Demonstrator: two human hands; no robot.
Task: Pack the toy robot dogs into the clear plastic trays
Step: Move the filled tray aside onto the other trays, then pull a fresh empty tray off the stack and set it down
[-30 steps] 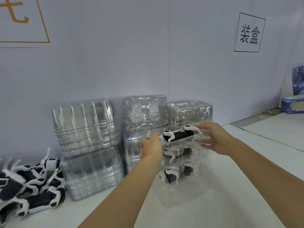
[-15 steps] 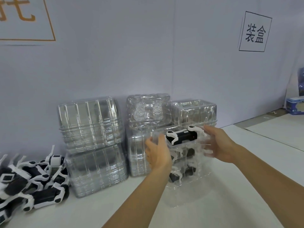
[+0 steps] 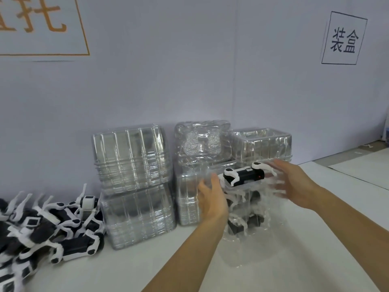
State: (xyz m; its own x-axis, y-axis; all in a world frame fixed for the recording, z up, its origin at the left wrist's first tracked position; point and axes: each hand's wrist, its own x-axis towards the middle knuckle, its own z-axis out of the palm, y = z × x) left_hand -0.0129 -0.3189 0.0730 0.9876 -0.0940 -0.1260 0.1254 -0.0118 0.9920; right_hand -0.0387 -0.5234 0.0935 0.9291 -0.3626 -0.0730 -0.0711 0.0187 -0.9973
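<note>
While flanking the stack of filled trays (image 3: 248, 209) on the white table (image 3: 315, 260): left hand (image 3: 212, 200) against the stack's left side, fingers mostly straight and close together, more pressing than gripping as far as visible; right hand (image 3: 294, 183) at the right side, fingers spread and blurred, contact with the clear plastic not certain. On top, one toy robot dog (image 3: 244, 175) lying on its side in the uppermost tray, with at least two more dogs dimly visible through the layers below. Packing judged partly done: a few dogs trayed and stacked. Plenty left: a heap of unpacked dogs (image 3: 46, 226) at the far left of the table, well apart from the stack. Between heap and stack, against the wall (image 3: 189, 81), piles of empty clear trays (image 3: 132, 182) waiting to be filled.
</note>
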